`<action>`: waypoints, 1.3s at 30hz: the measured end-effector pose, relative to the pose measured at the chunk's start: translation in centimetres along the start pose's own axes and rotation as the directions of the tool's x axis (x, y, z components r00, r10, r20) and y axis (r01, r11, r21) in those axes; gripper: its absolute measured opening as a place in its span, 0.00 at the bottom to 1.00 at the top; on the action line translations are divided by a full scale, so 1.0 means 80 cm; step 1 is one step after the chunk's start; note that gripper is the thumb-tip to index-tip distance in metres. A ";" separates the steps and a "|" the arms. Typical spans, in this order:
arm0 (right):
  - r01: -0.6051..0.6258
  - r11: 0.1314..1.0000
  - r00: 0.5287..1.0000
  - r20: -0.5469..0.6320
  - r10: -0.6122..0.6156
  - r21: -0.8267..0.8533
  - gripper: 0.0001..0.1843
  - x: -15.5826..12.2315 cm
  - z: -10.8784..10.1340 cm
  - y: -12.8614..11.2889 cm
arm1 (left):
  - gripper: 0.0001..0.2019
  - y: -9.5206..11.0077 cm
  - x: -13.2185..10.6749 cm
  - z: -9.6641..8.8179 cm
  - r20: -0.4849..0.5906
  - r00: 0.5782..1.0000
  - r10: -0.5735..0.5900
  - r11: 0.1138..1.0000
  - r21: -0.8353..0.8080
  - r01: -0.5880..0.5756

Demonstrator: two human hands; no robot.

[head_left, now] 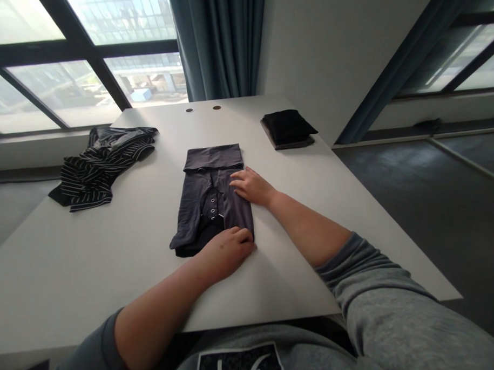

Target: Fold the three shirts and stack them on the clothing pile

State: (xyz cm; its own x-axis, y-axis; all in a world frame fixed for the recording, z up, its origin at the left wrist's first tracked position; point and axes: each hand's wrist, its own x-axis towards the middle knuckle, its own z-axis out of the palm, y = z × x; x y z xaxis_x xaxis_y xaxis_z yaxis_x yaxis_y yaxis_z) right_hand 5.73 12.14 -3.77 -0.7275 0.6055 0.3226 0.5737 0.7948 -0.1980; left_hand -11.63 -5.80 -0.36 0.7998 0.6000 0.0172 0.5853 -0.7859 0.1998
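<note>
A dark grey garment [198, 199] with a row of snap buttons lies folded lengthwise in the middle of the white table [118, 256], its waistband end turned over at the far side. My left hand [224, 251] rests on the garment's near right corner with the fingers curled down onto the cloth. My right hand [253, 186] lies flat on the garment's right edge, fingers stretched out and pointing left.
A crumpled black garment with white stripes [97, 166] lies at the table's far left. A folded black item on a dark board [287, 128] sits at the far right corner. Two cable holes [203, 108] are near the back edge. Windows and teal curtains stand behind.
</note>
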 end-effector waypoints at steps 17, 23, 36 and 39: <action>0.157 0.903 0.984 0.019 -0.179 0.399 0.10 -0.078 -0.004 -0.038 | 0.07 0.007 0.011 0.027 -0.013 0.992 -0.128 0.981 0.143 0.129; 0.183 0.892 0.979 0.003 -0.202 0.413 0.10 -0.078 0.000 -0.036 | 0.08 -0.008 0.001 0.011 0.039 0.998 0.042 0.991 0.127 -0.046; 0.233 0.921 0.969 0.006 -0.247 0.313 0.12 -0.076 -0.012 -0.045 | 0.12 -0.017 -0.005 0.000 -0.169 0.951 -0.260 0.952 0.120 0.281; 0.227 0.923 0.970 0.014 -0.243 0.309 0.12 -0.075 -0.013 -0.044 | 0.08 -0.025 -0.009 0.000 -0.115 0.951 -0.287 0.947 0.114 0.300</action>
State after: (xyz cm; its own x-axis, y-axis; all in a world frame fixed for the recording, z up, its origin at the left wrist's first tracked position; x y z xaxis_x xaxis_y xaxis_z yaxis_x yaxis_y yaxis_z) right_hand 8.45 5.68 -4.07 -0.8507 0.3943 0.3476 0.2481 0.8842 -0.3959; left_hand -13.43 -4.65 -0.75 0.5770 0.8135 0.0718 0.8093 -0.5814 0.0832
